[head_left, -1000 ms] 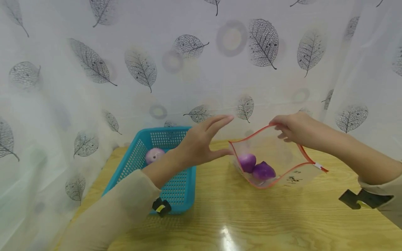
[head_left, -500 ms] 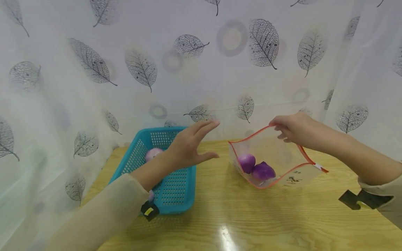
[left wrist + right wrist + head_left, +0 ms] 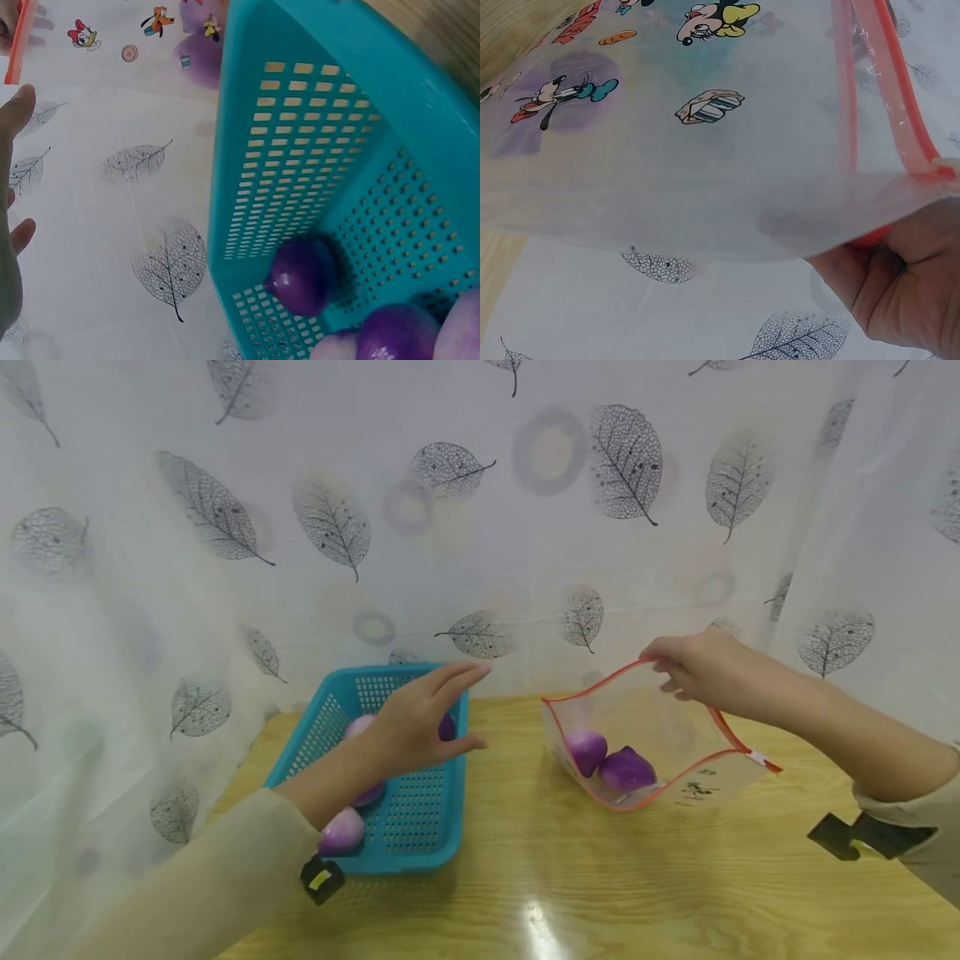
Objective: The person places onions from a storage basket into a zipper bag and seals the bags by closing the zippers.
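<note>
My left hand [image 3: 408, 722] is over the blue basket [image 3: 453, 827], its fingers and thumb spread apart with nothing between them. Several purple onions lie in the basket, among them a pale-topped onion [image 3: 342, 832] at the near end and a dark onion [image 3: 301, 276] by the far wall; my forearm hides part of others. On the right, my right hand [image 3: 697, 668] pinches the red-edged rim of a clear zip bag [image 3: 708, 787], keeping its mouth wide. Inside the bag rest two purple onions, a darker onion [image 3: 628, 770] and a lighter-topped onion [image 3: 587, 750].
A wooden table [image 3: 540, 877] bears the basket and the bag, with a strip of tabletop between them. Behind and to the left hangs a white curtain [image 3: 480, 552] with a leaf pattern. The bag's white slider [image 3: 759, 758] sits at its right corner.
My left hand has drawn away from the bag's mouth, moving left to above the basket, with its fingers still spread. The right hand and the bag have stayed in place.
</note>
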Demonstrator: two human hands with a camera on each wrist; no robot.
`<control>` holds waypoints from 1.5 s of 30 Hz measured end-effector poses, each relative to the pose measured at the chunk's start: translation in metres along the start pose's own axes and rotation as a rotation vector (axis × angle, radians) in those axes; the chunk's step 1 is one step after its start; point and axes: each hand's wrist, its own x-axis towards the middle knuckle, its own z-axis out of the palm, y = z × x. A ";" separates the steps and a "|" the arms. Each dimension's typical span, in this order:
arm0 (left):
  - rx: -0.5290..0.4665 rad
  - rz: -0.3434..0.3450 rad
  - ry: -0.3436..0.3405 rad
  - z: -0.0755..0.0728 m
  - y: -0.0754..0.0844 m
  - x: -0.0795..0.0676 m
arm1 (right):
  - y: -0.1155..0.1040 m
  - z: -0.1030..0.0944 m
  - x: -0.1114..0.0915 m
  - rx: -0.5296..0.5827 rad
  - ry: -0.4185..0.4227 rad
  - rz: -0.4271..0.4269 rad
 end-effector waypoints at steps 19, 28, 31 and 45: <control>0.054 0.002 -0.152 -0.008 -0.010 -0.027 | -0.003 0.001 0.002 0.004 0.001 0.002; 0.078 -0.025 -0.211 -0.010 -0.016 -0.046 | 0.000 0.000 0.002 0.019 -0.005 0.000; 0.089 -0.035 -0.251 -0.011 -0.016 -0.050 | -0.001 0.000 0.003 0.013 -0.004 0.010; 0.113 -0.101 -0.493 -0.018 -0.018 -0.078 | 0.000 0.002 0.002 0.006 0.009 -0.009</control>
